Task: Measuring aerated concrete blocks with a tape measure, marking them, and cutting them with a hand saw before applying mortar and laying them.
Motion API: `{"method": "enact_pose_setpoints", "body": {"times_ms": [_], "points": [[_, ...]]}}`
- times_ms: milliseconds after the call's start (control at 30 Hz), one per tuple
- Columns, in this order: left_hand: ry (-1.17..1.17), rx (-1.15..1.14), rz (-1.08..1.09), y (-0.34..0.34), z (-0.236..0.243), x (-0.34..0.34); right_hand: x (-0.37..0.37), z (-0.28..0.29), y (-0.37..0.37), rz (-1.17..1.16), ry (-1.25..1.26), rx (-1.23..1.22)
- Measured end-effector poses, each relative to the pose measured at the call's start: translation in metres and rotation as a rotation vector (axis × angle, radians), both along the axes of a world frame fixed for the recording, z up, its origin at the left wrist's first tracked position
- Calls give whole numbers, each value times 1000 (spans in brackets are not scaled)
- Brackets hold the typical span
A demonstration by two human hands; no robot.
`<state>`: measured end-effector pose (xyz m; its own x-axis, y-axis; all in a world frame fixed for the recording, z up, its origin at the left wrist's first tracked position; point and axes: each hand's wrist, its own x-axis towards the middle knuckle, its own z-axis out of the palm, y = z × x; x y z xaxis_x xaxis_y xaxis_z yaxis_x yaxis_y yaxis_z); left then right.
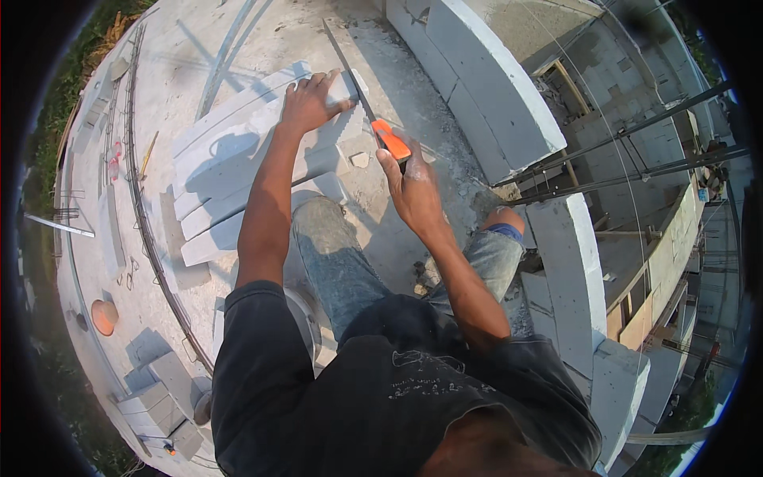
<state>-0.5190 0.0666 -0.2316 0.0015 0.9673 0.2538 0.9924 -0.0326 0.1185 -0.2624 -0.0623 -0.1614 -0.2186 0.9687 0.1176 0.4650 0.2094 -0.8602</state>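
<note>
My right hand [415, 191] is closed round the orange and black handle [391, 140] of a handsaw. The saw's long dark blade [345, 62] points away from me and runs along the end of a white aerated concrete block [266, 118]. On top of that block, near the blade, my left hand [310, 103] lies with fingers and thumb spread, pressing on it. More pale blocks [208, 208] lie side by side beneath and left of it. A small broken piece [360, 160] rests on the floor below the saw handle. How deep the blade sits is hidden.
A low block wall [485, 87] curves along my right, with a gap where steel bars [588, 176] stick out over a drop. Long rebar [151, 230] lies on the concrete floor at left. Cut blocks [163, 397] and an orange-brown round object [104, 317] are at lower left.
</note>
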Motion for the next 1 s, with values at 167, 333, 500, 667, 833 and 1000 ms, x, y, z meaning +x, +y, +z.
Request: {"method": "enact_pose_setpoints", "body": {"times_ms": [167,333,500,667,833,1000], "points": [[1,-11,-59,5,-10,-22,71,-4,-96,-8,9,127],[23,17,-65,-8,7,-15,44,4,-51,-10,-7,112],[-1,65,-54,4,-15,-10,16,4,-14,-31,-108,-69],[63,41,-4,-8,-2,-20,80,-14,-101,-5,60,181],[19,162,-109,5,-8,-4,2,6,36,39,-127,7],[-24,94,-4,16,-12,-34,60,-30,-76,8,-16,186]]}}
